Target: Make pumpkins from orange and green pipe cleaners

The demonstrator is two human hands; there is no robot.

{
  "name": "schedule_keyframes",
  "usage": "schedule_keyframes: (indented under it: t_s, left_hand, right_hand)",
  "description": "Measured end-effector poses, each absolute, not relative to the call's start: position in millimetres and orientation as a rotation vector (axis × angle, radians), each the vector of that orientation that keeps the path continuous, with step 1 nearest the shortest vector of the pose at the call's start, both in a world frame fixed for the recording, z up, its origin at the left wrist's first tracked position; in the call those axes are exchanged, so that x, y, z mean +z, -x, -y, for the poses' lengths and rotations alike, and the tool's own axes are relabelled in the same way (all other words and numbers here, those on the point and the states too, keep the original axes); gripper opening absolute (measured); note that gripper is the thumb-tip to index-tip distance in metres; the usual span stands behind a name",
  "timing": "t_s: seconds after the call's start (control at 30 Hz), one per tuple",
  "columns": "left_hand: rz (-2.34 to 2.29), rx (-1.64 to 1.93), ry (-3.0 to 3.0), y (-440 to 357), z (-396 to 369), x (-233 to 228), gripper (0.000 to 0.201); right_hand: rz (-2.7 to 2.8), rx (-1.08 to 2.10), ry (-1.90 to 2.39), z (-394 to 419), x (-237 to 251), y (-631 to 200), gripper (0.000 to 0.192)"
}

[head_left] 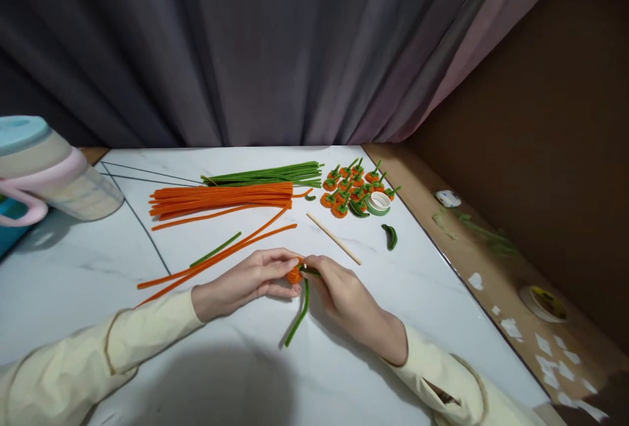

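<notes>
My left hand pinches a small orange pumpkin-like ball of coiled pipe cleaner between thumb and fingers. Against its right side, my right hand has its fingers closed on a green pipe cleaner. One end of that green length bends and hangs down towards the table; part of it is hidden by the right fingers. Left of my hands lie loose orange pipe cleaners and a short green pipe cleaner. A thin wooden stick lies just beyond my right hand.
Behind lie an orange pipe cleaner bundle and a green bundle. Several finished orange pumpkins with green stems cluster beside a tape roll. Curled green pieces lie nearby. A large cup stands left; a dark curtain hangs behind.
</notes>
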State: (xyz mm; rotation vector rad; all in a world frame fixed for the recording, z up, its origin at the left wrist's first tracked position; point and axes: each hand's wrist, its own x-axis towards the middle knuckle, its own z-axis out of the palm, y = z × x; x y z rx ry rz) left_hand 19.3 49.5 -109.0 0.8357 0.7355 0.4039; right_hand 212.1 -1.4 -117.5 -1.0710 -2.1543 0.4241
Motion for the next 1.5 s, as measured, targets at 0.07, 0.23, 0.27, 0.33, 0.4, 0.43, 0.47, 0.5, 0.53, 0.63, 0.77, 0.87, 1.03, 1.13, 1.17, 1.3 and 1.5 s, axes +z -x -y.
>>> schedule_keyframes:
  t_s: [0.07, 0.23, 0.27, 0.33, 0.4, 0.43, 0.47, 0.5, 0.53, 0.63, 0.77, 0.87, 1.03, 1.13, 1.17, 1.3, 1.5]
  left_hand:
    - [-0.75, 0.402, -0.826, -20.1, -50.6, -110.3, 0.028]
    - [-0.732, 0.366, -0.86, -19.9, -52.7, -114.1, 0.027]
    - [-0.73, 0.36, -0.865, -19.6, -52.8, -114.6, 0.028]
    - [-0.729, 0.353, -0.871, -19.1, -52.5, -115.0, 0.028]
    - [-0.725, 0.35, -0.865, -18.8, -51.8, -114.7, 0.027]
    - [-0.725, 0.35, -0.854, -18.8, -51.4, -114.4, 0.027]
    - [-0.726, 0.355, -0.838, -18.9, -51.1, -114.2, 0.027]
    - [-0.729, 0.363, -0.816, -18.9, -50.8, -114.1, 0.027]
    - [-0.733, 0.373, -0.791, -19.0, -50.8, -114.2, 0.027]
    - [-0.733, 0.391, -0.744, -19.1, -51.7, -115.5, 0.025]
    - [-0.696, 0.374, -0.768, -19.0, -54.2, -117.1, 0.022]
    - [-0.684, 0.368, -0.786, -19.4, -55.2, -116.8, 0.024]
    - [-0.681, 0.349, -0.817, -20.6, -55.1, -115.8, 0.026]
    - [-0.678, 0.334, -0.833, -20.6, -55.2, -115.6, 0.026]
    - [-0.678, 0.33, -0.835, -20.5, -55.1, -115.5, 0.026]
    - [-0.678, 0.327, -0.835, -19.9, -54.5, -115.3, 0.025]
    - [-0.687, 0.364, -0.787, -18.4, -54.0, -118.5, 0.023]
  right_hand:
    - [2.173, 0.382, 1.068, 0.8, -118.0, -212.8, 0.024]
    - [2.266, 0.252, 1.021, 0.7, -115.9, -214.2, 0.031]
    - [2.274, 0.221, 1.008, 0.8, -116.1, -214.2, 0.032]
    - [2.28, 0.195, 0.993, 1.0, -117.1, -214.0, 0.032]
    - [2.256, 0.245, 0.993, 1.0, -118.0, -213.0, 0.03]
    - [2.217, 0.298, 1.001, 0.9, -118.1, -212.3, 0.026]
    - [2.157, 0.367, 1.019, 0.8, -118.0, -211.6, 0.022]
    - [2.08, 0.442, 1.049, 0.5, -117.5, -210.9, 0.017]
    - [1.999, 0.517, 1.085, 0.1, -116.7, -210.4, 0.012]
    - [1.866, 0.657, 1.163, -1.4, -113.7, -210.3, 0.006]
    - [1.951, 0.596, 1.092, -2.2, -113.4, -212.2, 0.013]
    - [2.004, 0.519, 1.037, -1.1, -116.7, -213.3, 0.02]
    - [2.042, 0.458, 1.001, -0.1, -121.4, -213.7, 0.026]
    - [2.048, 0.449, 0.986, -0.7, -121.8, -213.2, 0.025]
    - [2.045, 0.452, 0.988, -0.9, -121.7, -213.0, 0.024]
    - [2.035, 0.485, 1.005, -0.9, -121.7, -212.1, 0.02]
    - [1.974, 0.526, 1.072, 0.9, -121.5, -210.3, 0.016]
